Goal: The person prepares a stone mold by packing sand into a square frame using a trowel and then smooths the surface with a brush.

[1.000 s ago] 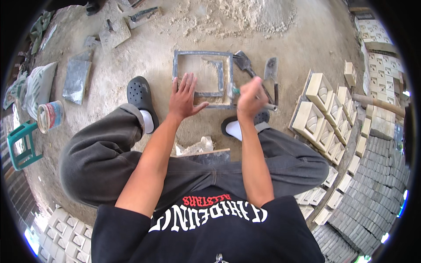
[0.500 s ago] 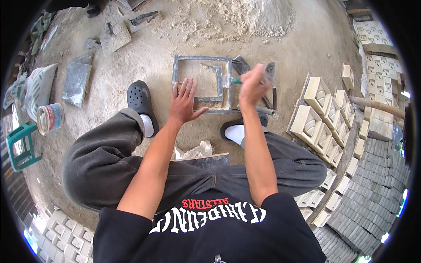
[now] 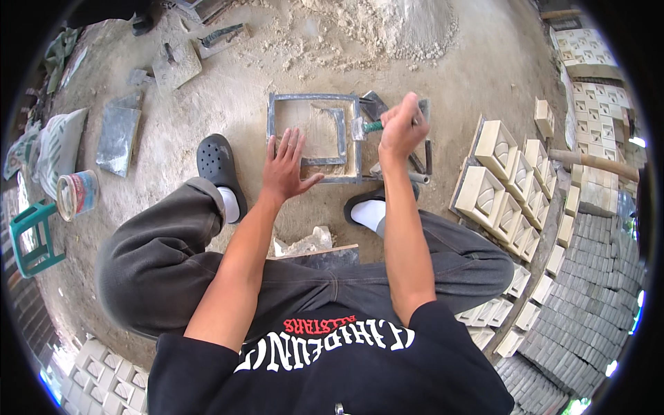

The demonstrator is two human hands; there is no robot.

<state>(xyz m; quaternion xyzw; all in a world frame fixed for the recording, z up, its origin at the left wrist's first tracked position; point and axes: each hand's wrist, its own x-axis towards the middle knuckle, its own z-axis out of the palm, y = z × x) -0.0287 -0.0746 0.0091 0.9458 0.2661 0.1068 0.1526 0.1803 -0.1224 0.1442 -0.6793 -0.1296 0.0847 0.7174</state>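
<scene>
A dark square metal frame mould (image 3: 312, 96) lies on the dusty floor in front of me, with a smaller angled metal piece (image 3: 341, 131) inside it and pale powder around that. My left hand (image 3: 283, 166) rests palm down over the mould's lower left part, fingers stretched out. My right hand (image 3: 402, 129) is closed round the handle of a hammer (image 3: 372, 127) whose grip is green. The hammer's pale metal head is at the mould's right-hand bar; whether it touches the bar I cannot tell.
Patterned pale blocks (image 3: 495, 149) stand on a board at right, beside stacked grey tiles (image 3: 588, 277). A heap of pale powder (image 3: 415, 28) lies ahead. Trowels (image 3: 176, 66), a dark plate (image 3: 119, 135), a bucket (image 3: 77, 192) and a green stool (image 3: 34, 238) are at left.
My right hand and the hammer, blurred by motion before, now show sharply with the head at the mould's right bar. My left hand stays on the mould. The whole view has shifted slightly.
</scene>
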